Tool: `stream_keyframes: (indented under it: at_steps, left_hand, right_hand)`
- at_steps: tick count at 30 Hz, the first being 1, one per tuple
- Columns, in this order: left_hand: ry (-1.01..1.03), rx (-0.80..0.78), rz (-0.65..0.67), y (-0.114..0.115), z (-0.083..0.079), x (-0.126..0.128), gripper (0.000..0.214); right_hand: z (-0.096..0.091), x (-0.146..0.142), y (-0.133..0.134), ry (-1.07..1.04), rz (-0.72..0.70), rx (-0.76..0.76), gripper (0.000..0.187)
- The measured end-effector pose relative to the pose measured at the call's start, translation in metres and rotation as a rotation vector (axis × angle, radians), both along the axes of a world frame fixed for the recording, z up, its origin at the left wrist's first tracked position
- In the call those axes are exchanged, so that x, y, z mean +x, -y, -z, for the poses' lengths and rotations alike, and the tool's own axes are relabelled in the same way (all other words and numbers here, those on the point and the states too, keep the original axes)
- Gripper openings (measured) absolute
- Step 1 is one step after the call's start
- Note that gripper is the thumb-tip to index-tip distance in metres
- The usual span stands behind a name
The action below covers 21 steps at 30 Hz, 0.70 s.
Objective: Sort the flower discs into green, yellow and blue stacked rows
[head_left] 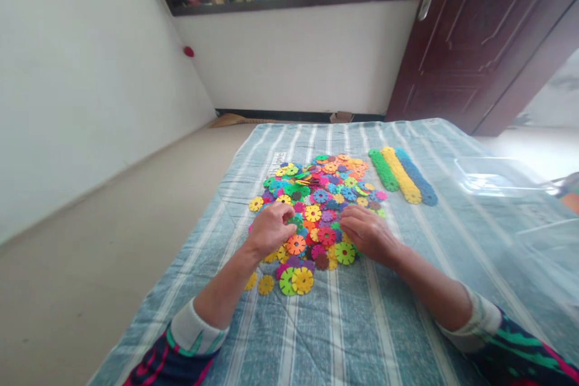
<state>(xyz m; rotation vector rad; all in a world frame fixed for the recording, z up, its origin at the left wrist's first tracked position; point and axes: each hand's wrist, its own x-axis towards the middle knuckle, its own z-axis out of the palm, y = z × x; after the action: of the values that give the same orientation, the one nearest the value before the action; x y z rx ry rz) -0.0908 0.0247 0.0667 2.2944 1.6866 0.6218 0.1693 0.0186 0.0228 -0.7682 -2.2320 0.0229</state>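
A heap of notched plastic discs in many colours (312, 213) lies spread on the cloth-covered table. My left hand (271, 230) is at the heap's left side, thumb and fingers pinched at the edge of a dark green disc (295, 222). On the right side, my right hand (371, 235) reaches over the heap with its fingers bent and close together; its fingertips and whatever they hold are hidden. Just below it lies a lime green disc (345, 253). Nearer to me, a yellow disc (303, 281) overlaps another lime green one.
Beyond my right hand lie three rows of overlapping discs: a green row (383, 170), a yellow row (400, 175) and a blue row (417, 177). Clear plastic containers (497, 176) stand at the right. A striped blue cloth (357, 325) covers the table; a dark red door (456, 42) is behind.
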Motion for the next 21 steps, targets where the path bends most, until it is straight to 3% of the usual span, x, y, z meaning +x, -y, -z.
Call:
stream_keyframes:
  at_steps: [9, 16, 19, 21]
  left_hand:
    - [0.274, 0.162, 0.196, 0.014, -0.014, 0.021, 0.013]
    - [0.343, 0.215, 0.301, 0.029, -0.008, 0.043, 0.013]
    - [0.320, 0.252, 0.272, 0.026, -0.006, 0.040, 0.014]
    - [0.291, 0.293, 0.223, 0.021, -0.007, 0.035, 0.015]
  right_hand:
    - [-0.003, -0.016, 0.000, -0.079, 0.024, -0.075, 0.010]
    - [-0.010, -0.026, 0.004, -0.085, -0.038, -0.080, 0.014]
    - [-0.018, -0.011, -0.009, -0.018, -0.006, -0.076, 0.017]
    - [-0.025, 0.012, -0.024, 0.031, 0.095, -0.060, 0.022]
